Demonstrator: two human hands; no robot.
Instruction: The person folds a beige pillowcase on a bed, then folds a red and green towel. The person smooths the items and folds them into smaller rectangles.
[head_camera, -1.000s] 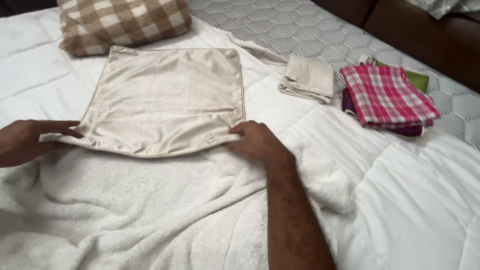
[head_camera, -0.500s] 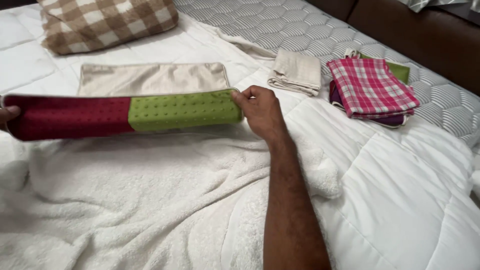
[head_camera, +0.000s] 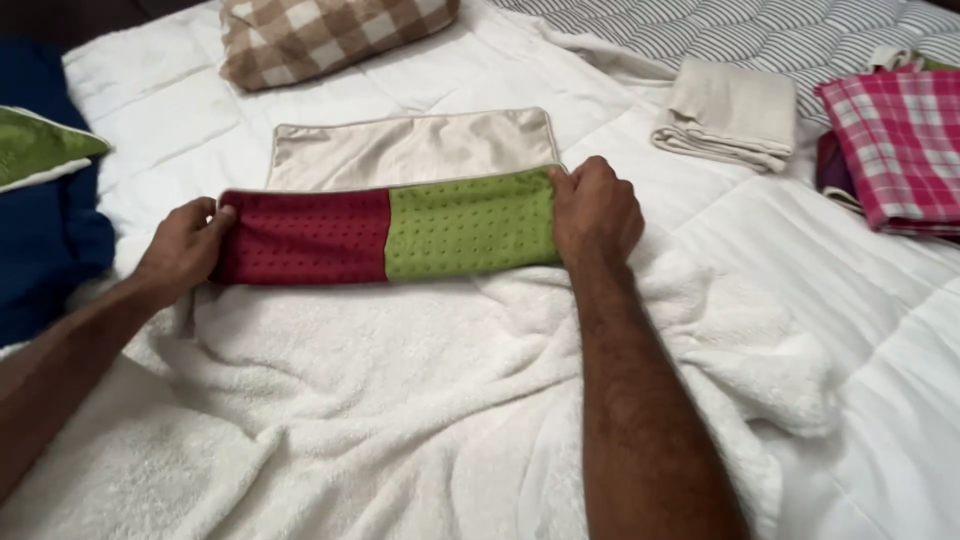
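Flat on white towel (head_camera: 400, 370): both hands, left hand (head_camera: 185, 250) and right hand (head_camera: 597, 210), pinch folded red-green cushion cover (head_camera: 390, 232) ends.

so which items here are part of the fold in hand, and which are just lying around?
In hand:
- left hand and right hand, gripping the ends of the fold
- cushion cover, beige with a red and green folded face

Lying about:
- checked pillow
- folded beige cloth
- pink plaid cloths
- white fleece blanket

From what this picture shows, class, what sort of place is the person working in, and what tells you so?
Most likely a bedroom, on a bed: a white quilted comforter covers the surface, a brown checked pillow lies at the far end, and folded cloths are stacked beside it.
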